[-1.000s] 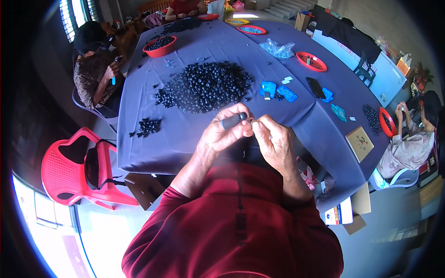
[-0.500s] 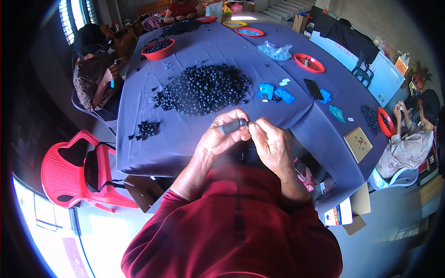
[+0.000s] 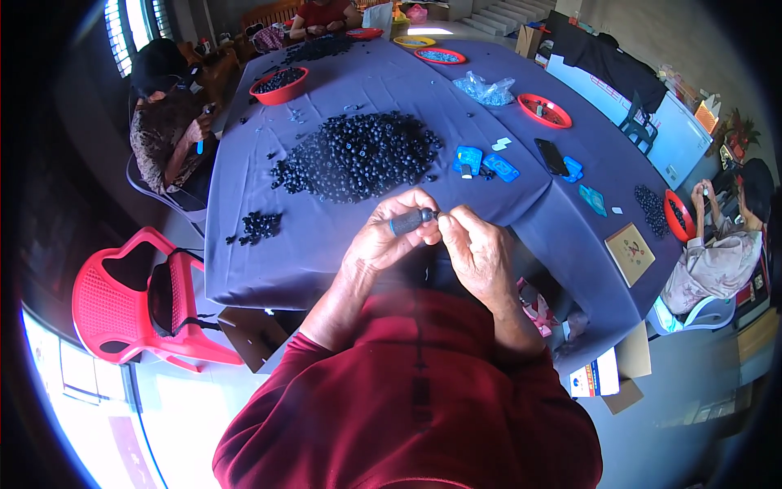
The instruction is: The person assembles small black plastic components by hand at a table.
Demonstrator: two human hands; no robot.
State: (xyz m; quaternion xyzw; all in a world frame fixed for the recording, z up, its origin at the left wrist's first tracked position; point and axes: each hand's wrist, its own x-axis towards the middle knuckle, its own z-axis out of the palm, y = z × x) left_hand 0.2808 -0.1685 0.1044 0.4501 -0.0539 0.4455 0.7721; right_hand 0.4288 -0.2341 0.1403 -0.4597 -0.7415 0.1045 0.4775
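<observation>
My left hand (image 3: 381, 239) is closed, with a dark grey cylinder (image 3: 407, 222) edged in blue lying along its thumb side. Whether the cylinder is gripped or worn as a finger sleeve I cannot make out. At its right end a small black part (image 3: 435, 217) sits between my hands. My right hand (image 3: 477, 248) pinches that part with thumb and fingertips, touching the left hand's fingers. Beyond both hands a large heap of small black ring-like parts (image 3: 358, 156) covers the purple-grey tablecloth (image 3: 244, 191). A smaller black pile (image 3: 261, 227) lies to the left.
Red bowls (image 3: 281, 96) and a red tray (image 3: 543, 122) stand on the table. Blue packets (image 3: 498, 168), a phone (image 3: 551, 156), a plastic bag (image 3: 484, 88) and a framed board (image 3: 630, 254) lie rightward. Other people sit around it. A red chair (image 3: 122, 297) stands left.
Almost nothing differs. My hands stay together in the same place, with only a very slight shift of the fingers.
</observation>
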